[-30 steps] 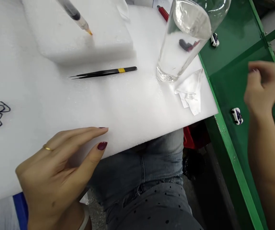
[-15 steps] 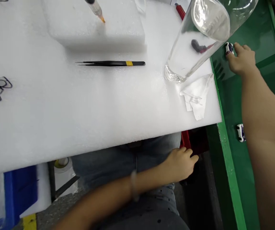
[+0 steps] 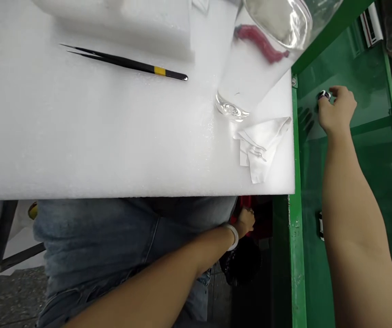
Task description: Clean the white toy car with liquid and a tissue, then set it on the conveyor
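My right hand (image 3: 340, 109) is over the green surface (image 3: 310, 168) at the right, thumb and fingers closed on a small white and dark toy car (image 3: 324, 94). Farther down, a second toy car (image 3: 321, 225) lies on the green, partly behind my right forearm. My left hand (image 3: 245, 221) reaches below the front edge of the white foam top, beside something red (image 3: 245, 201). Its fingers are curled, and what they hold, if anything, is hidden.
Black tweezers (image 3: 131, 63) with a yellow band lie on the white foam top (image 3: 96, 136). A clear bottle (image 3: 267, 59) stands right of them, a red object showing through it. Near the right edge rests a crumpled white cloth (image 3: 264, 146). A green raised rim (image 3: 296, 228) borders the surface.
My left hand has moved farther in under the foam top's edge, towards the red thing. My right hand keeps the toy car, its wrist now more upright. The whole view has shifted and turned.
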